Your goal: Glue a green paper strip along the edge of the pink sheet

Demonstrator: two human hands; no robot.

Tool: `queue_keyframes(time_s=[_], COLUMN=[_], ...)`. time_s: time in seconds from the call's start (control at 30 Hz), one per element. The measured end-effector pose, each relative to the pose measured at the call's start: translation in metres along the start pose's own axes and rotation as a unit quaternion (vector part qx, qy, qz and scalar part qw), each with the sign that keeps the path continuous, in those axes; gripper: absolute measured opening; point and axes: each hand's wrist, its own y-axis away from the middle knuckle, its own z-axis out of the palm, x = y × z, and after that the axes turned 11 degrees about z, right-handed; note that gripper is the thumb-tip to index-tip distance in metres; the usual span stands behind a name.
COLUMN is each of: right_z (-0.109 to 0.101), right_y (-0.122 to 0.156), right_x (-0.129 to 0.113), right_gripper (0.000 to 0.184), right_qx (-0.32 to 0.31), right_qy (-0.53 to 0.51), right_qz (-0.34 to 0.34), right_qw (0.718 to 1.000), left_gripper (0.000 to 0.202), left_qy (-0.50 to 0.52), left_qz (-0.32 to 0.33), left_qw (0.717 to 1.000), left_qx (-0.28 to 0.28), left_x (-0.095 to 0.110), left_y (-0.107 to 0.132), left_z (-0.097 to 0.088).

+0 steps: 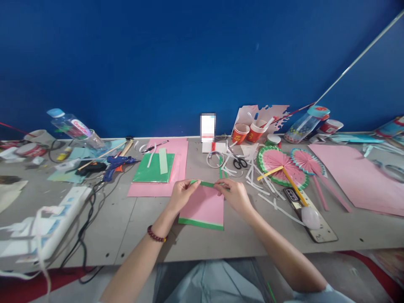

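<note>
Left hand (pixel 180 194) grip pinching green strip (pixel 206 183) at one end, right hand (pixel 234 193) grip pinching other end, along far edge of pink sheet (pixel 202 207) lying on counter (pixel 132 227). Scissors (pixel 240 162), paper fans (pixel 282 165) lying beyond right hand.

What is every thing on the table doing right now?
Green strip: pinched by both hands along the pink sheet's far edge.
Pink sheet: flat, green strip on near edge.
Left hand: pinching strip.
Right hand: pinching strip.
Scissors: lying slightly open.
Watermelon fan: spread open.
Water bottle: capped, leaning.
</note>
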Motion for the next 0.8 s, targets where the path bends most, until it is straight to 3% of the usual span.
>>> queue_keyframes(time_s=[0.8], right_z=[-0.0011], right_y=[-0.0049], right_x=[0.0072], right_gripper=[0.023], right_qx=[-0.005], right_qy=[-0.038], right_qz=[0.007], right_qw=[0.999], left_gripper=[0.033], left_qy=[0.046], left_qz=[-0.013], left_qw=[0.999], left_qx=[0.024], left_x=[-0.0002], left_y=[-0.0025], left_z=[-0.0052])
